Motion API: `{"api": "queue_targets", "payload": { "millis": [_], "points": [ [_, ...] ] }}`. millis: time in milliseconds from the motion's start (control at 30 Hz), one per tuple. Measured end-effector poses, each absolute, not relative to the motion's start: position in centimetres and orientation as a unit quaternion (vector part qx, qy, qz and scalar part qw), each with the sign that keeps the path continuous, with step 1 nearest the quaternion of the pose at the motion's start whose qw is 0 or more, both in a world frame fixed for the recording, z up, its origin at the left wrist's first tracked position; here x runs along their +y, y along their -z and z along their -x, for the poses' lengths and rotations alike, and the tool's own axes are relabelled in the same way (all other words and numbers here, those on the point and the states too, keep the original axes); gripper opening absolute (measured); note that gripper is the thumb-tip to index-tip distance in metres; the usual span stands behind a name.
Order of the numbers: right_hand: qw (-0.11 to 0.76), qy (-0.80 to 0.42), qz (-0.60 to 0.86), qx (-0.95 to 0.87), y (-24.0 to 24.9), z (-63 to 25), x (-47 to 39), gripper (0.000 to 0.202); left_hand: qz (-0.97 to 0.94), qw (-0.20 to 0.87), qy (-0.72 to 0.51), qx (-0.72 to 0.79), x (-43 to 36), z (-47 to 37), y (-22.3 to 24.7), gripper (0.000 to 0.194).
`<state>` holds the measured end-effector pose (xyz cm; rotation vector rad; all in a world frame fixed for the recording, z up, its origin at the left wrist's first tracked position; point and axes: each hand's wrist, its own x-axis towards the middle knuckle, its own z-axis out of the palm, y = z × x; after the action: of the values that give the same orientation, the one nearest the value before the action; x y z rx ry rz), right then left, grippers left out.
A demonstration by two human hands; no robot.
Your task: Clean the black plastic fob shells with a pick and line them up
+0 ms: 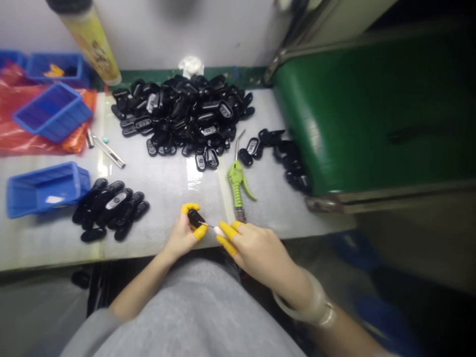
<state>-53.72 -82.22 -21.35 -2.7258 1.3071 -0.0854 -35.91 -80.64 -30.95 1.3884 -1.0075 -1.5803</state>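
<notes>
My left hand (181,235), with yellow finger cots on thumb and index finger, holds a small black oval casing (195,217) that looks like a car key fob. Yellow cots also cover fingertips of my right hand (247,244), which is closed around a slim tool (217,231) with a white handle and thin metal tip. That tip touches or nearly touches the casing; the exact contact is too small to tell. Just beyond my right hand lies a lime-green air blow gun (236,186). A large heap of black fobs (182,111) spreads across the back of the table.
Left of my hands lies a group of black fobs (111,208) beside a blue bin (40,191). Another blue bin (52,111) rests on orange-red plastic (13,134). A slim metallic tool (108,151) lies nearby. A green padded surface (364,119) borders the right side.
</notes>
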Motion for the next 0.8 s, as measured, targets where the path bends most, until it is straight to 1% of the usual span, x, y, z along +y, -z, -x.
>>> {"api": "queue_targets", "payload": {
  "millis": [167,300,533,667,733,800],
  "points": [
    [0.045,0.008,0.902,0.429,21.1,53.4,-82.5,0.026,-0.541,0.394,0.603,-0.435,-80.6,35.9,31.3,0.038],
    [0.053,-0.006,0.904,0.424,20.9,53.3,-82.6,0.028,-0.541,0.389,0.589,-0.458,-80.6,35.9,31.3,0.036],
    [0.105,-0.066,0.889,0.441,21.0,52.8,-82.8,0.024,-0.564,0.367,0.562,-0.481,-80.6,35.9,31.2,0.034],
    [0.135,-0.069,0.887,0.437,21.5,52.8,-83.1,0.021,-0.594,0.343,0.547,-0.481,-80.8,35.9,31.1,0.036],
    [0.109,-0.058,0.899,0.421,21.9,52.8,-82.9,0.016,-0.596,0.343,0.551,-0.473,-80.9,35.9,31.0,0.037],
    [0.063,-0.045,0.914,0.397,22.2,52.8,-82.6,0.017,-0.594,0.347,0.560,-0.461,-81.1,35.9,31.0,0.037]
  ]
}}
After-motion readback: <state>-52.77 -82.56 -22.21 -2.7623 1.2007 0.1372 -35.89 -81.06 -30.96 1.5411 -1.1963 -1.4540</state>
